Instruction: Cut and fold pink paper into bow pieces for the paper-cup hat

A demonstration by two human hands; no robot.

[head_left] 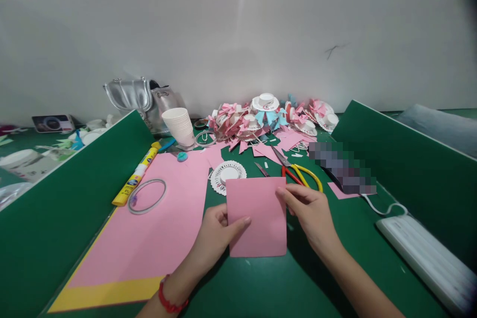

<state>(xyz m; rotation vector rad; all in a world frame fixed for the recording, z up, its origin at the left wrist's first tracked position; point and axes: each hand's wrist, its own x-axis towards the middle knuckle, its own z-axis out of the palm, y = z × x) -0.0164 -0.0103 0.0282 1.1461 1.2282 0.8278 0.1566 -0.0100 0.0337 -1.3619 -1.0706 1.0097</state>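
A pink sheet of paper (257, 218), roughly square, is held up above the green table between both hands. My left hand (218, 231) grips its left edge, thumb on the front and fingers behind. At the upper right corner, my right hand (307, 208) pinches the sheet between thumb and fingers. Just behind the sheet lies a white scalloped paper disc (219, 171) with a raised centre, partly covered by it. Scissors with red and yellow handles (307, 174) rest beyond my right hand, blades pointing away to the left.
Large pink sheets (167, 238) over yellow paper lie left, with a glue tube (136, 176) and a tape ring (147, 196). Stacked paper cups (179, 126), a silver bag (130, 94) and piled paper hats (266, 104) stand behind. A white mask (428, 258) lies right. Green dividers (410, 149) flank the table.
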